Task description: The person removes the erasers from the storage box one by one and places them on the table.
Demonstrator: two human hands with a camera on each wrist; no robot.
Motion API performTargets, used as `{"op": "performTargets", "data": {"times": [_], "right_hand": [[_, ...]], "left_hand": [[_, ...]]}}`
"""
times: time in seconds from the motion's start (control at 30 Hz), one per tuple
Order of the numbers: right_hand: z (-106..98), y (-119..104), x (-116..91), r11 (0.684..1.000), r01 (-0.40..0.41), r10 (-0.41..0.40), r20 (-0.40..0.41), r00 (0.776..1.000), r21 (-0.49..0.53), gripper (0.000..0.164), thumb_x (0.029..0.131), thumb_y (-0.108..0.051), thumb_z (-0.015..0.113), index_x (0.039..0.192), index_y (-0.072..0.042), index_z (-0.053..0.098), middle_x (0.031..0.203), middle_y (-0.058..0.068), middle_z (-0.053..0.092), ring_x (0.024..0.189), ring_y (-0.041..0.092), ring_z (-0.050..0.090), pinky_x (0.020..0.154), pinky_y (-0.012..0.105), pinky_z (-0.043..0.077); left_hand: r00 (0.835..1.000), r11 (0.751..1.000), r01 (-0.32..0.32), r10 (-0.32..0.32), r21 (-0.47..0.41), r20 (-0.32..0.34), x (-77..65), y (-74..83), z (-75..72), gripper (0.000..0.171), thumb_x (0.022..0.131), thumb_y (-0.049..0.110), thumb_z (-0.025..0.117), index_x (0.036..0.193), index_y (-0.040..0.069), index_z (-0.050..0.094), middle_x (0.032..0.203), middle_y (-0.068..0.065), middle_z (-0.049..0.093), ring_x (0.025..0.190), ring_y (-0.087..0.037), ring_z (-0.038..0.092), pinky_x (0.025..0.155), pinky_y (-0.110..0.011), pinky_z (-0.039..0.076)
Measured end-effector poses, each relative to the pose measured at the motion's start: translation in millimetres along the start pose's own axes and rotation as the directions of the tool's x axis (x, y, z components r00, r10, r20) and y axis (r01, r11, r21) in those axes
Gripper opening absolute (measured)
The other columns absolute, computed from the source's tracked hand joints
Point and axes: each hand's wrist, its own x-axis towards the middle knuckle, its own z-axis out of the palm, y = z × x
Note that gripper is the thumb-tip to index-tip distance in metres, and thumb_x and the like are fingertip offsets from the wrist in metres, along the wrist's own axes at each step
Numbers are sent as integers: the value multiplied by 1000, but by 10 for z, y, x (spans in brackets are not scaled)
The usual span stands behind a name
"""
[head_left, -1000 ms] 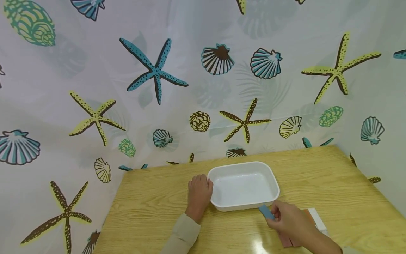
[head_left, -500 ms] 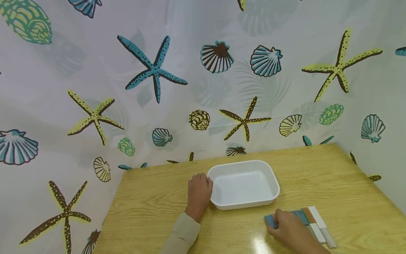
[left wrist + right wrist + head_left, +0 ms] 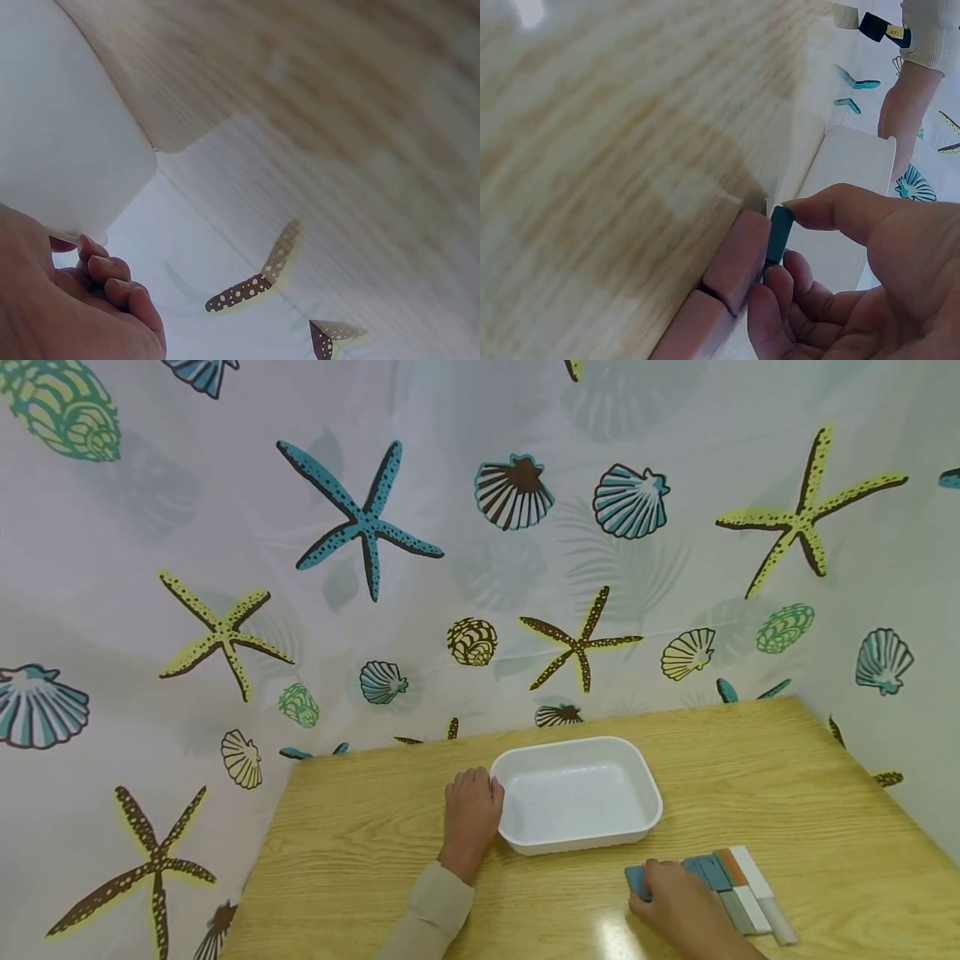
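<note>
- The blue block [image 3: 637,880] sits on the wooden table [image 3: 360,852], at the left end of a row of blocks [image 3: 738,885] in blue, orange, white and grey, just in front of the white tray's near right corner
- The right hand [image 3: 675,906] pinches it: in the right wrist view the thumb [image 3: 840,210] presses the top edge of the blue block [image 3: 780,234] while the curled fingers [image 3: 780,289] close in from below, beside two pinkish blocks [image 3: 735,262] lying touching it
- To handle the block well, I judge the grip should stay on its two narrow faces, and the lift or set-down should go straight, so the neighbours in the row are not nudged out of line
- The white tray [image 3: 577,797] stands empty near the middle of the table, between the two hands and just beyond the block
- The left hand [image 3: 471,814] rests on the table against the tray's left wall, fingers curled loosely at the rim; the left wrist view shows the fingertips [image 3: 112,274] tucked under the tray's edge [image 3: 67,150], steadying it rather than carrying it
- So the block lies under the right hand, well apart from the left, with the tray between
- Behind the table hangs a curtain [image 3: 360,527] printed with starfish and shells
</note>
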Motion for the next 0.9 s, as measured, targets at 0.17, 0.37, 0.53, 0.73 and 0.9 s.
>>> {"op": "performTargets", "data": {"times": [0.17, 0.37, 0.53, 0.73, 0.9], "right_hand": [[-10, -24, -8, 999, -28, 29, 40, 999, -34, 32, 80, -22, 67, 62, -12, 42, 58, 1, 39, 48, 14, 35, 41, 29, 29], [-25, -36, 14, 998, -9, 12, 60, 998, -54, 28, 83, -24, 66, 67, -11, 47, 65, 1, 44, 54, 16, 41, 44, 32, 34], [-55, -32, 66, 992, 127, -128, -70, 989, -21, 23, 82, -19, 68, 68, -12, 51, 64, -4, 42, 55, 9, 40, 47, 23, 37], [-224, -2, 180, 880, 448, -470, -432, 770, -159, 22, 69, -9, 79, 75, -13, 59, 70, -7, 52, 59, 3, 48, 52, 15, 42], [-448, 23, 257, 838, 484, -541, -500, 676, -252, 24, 67, -17, 79, 83, -13, 61, 78, -6, 57, 69, 9, 52, 58, 27, 45]], "left_hand": [[1000, 1000, 5, -5, 2, 0, 14, -10, 6, 25, 95, 27, 44, 78, 10, 50, 73, -1, 47, 70, -19, 43, 66, -34, 33], [1000, 1000, 22, -22, -6, 17, 26, -14, -19, 25, 95, 27, 44, 78, 10, 49, 73, -1, 46, 70, -19, 42, 66, -34, 33], [1000, 1000, 5, -4, 27, -17, 20, -45, -16, 29, 96, 29, 41, 76, 10, 48, 72, -1, 46, 70, -19, 43, 65, -35, 34], [998, 995, -19, 25, 103, -61, 19, -95, -5, 33, 98, 34, 35, 79, 10, 49, 77, -4, 48, 74, -21, 45, 66, -36, 35], [996, 997, -29, 35, 72, -84, -14, -114, -52, 34, 99, 35, 32, 77, 13, 45, 75, -1, 44, 74, -20, 43, 67, -35, 33]]}}
